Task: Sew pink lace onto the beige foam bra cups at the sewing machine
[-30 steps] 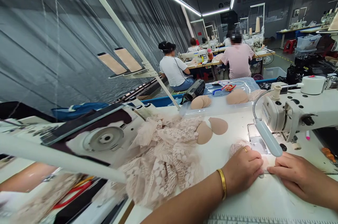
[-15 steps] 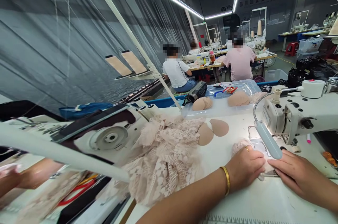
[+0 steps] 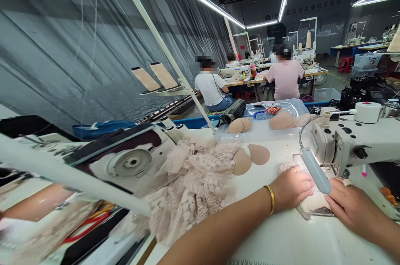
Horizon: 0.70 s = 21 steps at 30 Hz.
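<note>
My left hand (image 3: 292,187), with a gold bangle and a ring, lies curled on a small piece of pale lace fabric (image 3: 314,204) on the white sewing table (image 3: 281,240). My right hand (image 3: 348,208) presses the same piece from the right, fingers flat and together. Both sit just in front of the white sewing machine (image 3: 350,142), under its lamp arm (image 3: 315,169). The needle area is hidden behind the lamp.
A heap of pink lace (image 3: 193,186) lies left of my hands, with two beige bra cups (image 3: 250,157) behind it. A clear tray (image 3: 265,125) holds more cups. Another machine (image 3: 125,161) stands at left. Two seated people (image 3: 212,86) work at tables further back.
Both hands have pushed the lace piece forward, closer under the machine head. The view has tilted up slightly.
</note>
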Tool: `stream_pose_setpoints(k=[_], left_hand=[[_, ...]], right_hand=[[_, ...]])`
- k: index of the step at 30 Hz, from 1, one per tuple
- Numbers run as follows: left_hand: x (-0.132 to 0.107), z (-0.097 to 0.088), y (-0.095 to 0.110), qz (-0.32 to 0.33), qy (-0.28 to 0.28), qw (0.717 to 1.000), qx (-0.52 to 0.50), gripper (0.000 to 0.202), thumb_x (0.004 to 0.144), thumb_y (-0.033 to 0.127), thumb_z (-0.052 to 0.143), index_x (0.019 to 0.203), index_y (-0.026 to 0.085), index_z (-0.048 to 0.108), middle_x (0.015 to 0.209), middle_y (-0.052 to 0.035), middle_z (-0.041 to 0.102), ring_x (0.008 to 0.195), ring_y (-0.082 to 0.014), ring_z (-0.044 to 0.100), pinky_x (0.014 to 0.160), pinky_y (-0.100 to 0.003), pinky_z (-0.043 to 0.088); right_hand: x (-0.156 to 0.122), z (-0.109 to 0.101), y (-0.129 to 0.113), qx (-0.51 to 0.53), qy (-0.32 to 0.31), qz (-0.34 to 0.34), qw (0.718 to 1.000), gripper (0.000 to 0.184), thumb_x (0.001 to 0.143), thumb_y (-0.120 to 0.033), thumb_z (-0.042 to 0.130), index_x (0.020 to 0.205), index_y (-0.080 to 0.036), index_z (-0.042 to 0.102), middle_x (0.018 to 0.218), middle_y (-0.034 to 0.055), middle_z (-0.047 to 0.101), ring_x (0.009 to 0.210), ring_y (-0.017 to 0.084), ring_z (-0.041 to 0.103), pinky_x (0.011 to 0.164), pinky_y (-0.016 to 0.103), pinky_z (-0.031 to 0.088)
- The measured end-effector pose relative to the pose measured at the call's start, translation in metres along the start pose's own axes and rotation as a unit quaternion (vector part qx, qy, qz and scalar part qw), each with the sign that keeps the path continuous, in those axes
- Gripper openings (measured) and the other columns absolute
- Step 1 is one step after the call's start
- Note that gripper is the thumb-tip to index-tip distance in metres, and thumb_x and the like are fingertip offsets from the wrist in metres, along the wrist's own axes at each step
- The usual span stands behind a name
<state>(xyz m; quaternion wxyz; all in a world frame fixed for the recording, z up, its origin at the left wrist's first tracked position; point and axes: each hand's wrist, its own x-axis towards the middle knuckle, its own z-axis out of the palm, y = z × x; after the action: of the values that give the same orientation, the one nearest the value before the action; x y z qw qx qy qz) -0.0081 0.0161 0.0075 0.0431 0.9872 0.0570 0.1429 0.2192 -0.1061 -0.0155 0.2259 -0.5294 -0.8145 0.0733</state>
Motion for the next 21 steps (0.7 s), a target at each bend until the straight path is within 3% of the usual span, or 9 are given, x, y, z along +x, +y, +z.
stream_pose_setpoints(k=[6,12,17,21], left_hand=[[0.002,0.004,-0.01,0.016,0.017,1.0,-0.01,0.019,0.106,0.023,0.056,0.114,0.017,0.072,0.122,-0.0096,0.077,0.113,-0.0218,0.067,0.105,-0.039,0.048],[0.003,0.002,-0.012,0.032,0.017,0.999,-0.01,0.024,0.108,0.025,0.052,0.107,0.016,0.073,0.123,-0.0101,0.077,0.113,-0.0207,0.066,0.109,-0.038,0.048],[0.006,0.003,-0.02,0.009,-0.009,1.0,-0.004,0.022,0.106,0.026,0.054,0.106,0.018,0.074,0.123,-0.0093,0.076,0.111,-0.0216,0.066,0.108,-0.04,0.047],[0.009,0.004,-0.026,-0.016,0.001,1.0,-0.005,0.018,0.103,0.025,0.058,0.11,0.02,0.074,0.12,-0.0091,0.075,0.112,-0.0237,0.066,0.106,-0.041,0.049]], right_hand=[[-0.001,0.0,0.001,-0.026,0.02,0.004,0.999,0.027,0.109,-0.024,0.04,0.088,-0.026,0.057,0.087,0.0022,0.058,0.074,0.02,0.058,0.064,0.034,0.047],[-0.002,-0.002,0.0,-0.005,0.024,-0.039,0.999,0.025,0.104,-0.017,0.045,0.11,-0.029,0.066,0.098,0.0047,0.068,0.081,0.022,0.063,0.066,0.033,0.048],[0.0,-0.003,-0.002,-0.015,0.052,-0.038,0.998,0.024,0.106,-0.021,0.043,0.099,-0.027,0.065,0.086,0.0022,0.061,0.072,0.02,0.059,0.062,0.032,0.045],[0.0,-0.001,0.0,-0.025,0.043,-0.012,0.999,0.023,0.107,-0.024,0.043,0.095,-0.027,0.063,0.085,0.0012,0.058,0.072,0.02,0.059,0.062,0.032,0.046]])
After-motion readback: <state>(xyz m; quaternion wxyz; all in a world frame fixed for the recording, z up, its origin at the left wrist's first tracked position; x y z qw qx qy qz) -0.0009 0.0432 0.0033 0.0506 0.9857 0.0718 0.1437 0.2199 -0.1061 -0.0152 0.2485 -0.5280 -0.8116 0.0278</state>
